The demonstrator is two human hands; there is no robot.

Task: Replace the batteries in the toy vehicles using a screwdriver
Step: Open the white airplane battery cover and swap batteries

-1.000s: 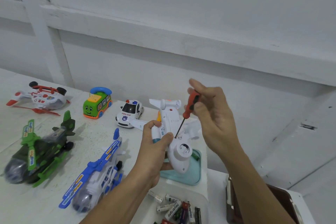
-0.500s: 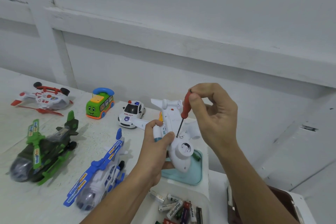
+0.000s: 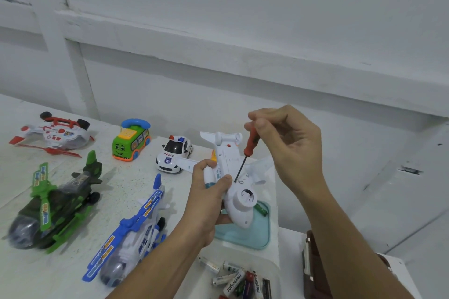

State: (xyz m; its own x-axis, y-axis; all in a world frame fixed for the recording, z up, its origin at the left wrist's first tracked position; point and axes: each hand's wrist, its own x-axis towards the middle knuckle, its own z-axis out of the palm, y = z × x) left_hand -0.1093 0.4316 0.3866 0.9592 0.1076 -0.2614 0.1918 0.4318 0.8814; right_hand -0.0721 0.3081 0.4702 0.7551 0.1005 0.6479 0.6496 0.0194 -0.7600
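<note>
Red-handled screwdriver [image 3: 249,144], thin metal shaft against smooth white plastic plane [image 3: 228,156].

Screwdriver [image 3: 248,147]: the fingers [image 3: 262,126] of the right hand [image 3: 284,143] are covering its handle top; its tip is meeting the white toy plane [image 3: 239,198] at a spot too small to read.
Plane: the left hand [image 3: 209,199] is hiding its near flank.
Batteries [image 3: 239,281]: below the plane, the lower edge is cutting the heap off.
Brown case [image 3: 312,272]: below-right of the plane, the right forearm is covering much of it.
Green helicopter [image 3: 56,204]: far left of the plane, its nose is blurring.
Green piece [image 3: 261,209]: the plane's nose is half hiding it in the teal tray [image 3: 243,238].
</note>
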